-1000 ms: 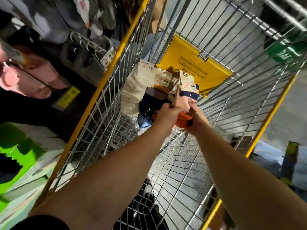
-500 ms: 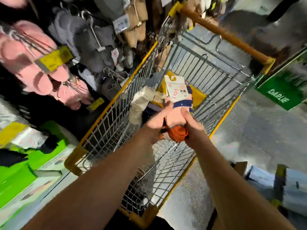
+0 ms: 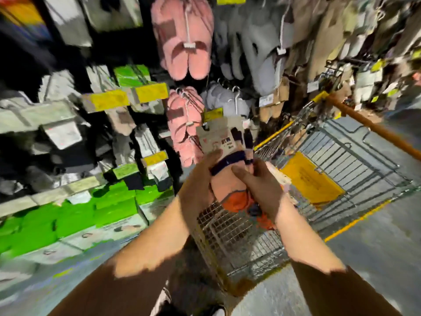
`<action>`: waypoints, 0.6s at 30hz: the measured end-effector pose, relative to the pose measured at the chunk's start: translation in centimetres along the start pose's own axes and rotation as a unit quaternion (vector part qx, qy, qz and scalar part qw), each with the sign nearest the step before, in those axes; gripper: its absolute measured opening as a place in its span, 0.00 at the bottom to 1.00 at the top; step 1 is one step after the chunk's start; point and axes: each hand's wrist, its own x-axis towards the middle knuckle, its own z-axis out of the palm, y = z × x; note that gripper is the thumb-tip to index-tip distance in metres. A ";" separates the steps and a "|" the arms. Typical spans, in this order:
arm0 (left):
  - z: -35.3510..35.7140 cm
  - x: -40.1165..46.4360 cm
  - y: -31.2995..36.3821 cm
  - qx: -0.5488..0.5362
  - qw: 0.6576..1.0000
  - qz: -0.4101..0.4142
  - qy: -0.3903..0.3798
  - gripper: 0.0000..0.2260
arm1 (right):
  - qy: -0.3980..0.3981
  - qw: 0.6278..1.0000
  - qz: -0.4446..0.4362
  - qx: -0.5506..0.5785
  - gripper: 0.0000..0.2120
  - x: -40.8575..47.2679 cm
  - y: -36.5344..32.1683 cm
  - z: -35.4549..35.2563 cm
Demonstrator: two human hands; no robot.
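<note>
The left hand and right hand clasp the socks between them, fingers curled round the sides. The pack is held above the cart's near left corner. Its long axis points away from the person, card end toward the slippers, and both hands are equally near.

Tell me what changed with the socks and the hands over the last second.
The left hand and right hand raised the sock pack from low inside the cart, up and leftward. It now sits in front of the hanging pink slippers. Nothing was let go: both hands kept gripping the pack's lower part. The cart appears to have stayed put.
</note>
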 end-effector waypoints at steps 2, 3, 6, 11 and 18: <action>-2.3 -2.1 2.6 -0.001 0.999 0.042 0.026 0.16 | -0.033 0.998 -0.034 -0.030 0.18 -0.4 -2.3 3.6; -3.5 -3.2 4.0 0.003 0.997 0.059 0.043 0.19 | -0.052 0.996 -0.049 -0.047 0.20 -0.6 -3.4 5.4; -6.5 -7.3 8.8 -0.009 0.992 0.083 0.091 0.33 | -0.104 0.990 -0.091 -0.032 0.14 -1.0 -6.8 11.5; -11.5 -15.3 15.9 0.001 0.967 0.190 0.168 0.20 | -0.098 0.980 -0.173 -0.020 0.15 -3.3 -12.6 22.6; -16.9 -22.8 23.2 0.051 0.918 0.303 0.250 0.06 | -0.075 0.971 -0.225 -0.014 0.13 -6.3 -16.4 34.8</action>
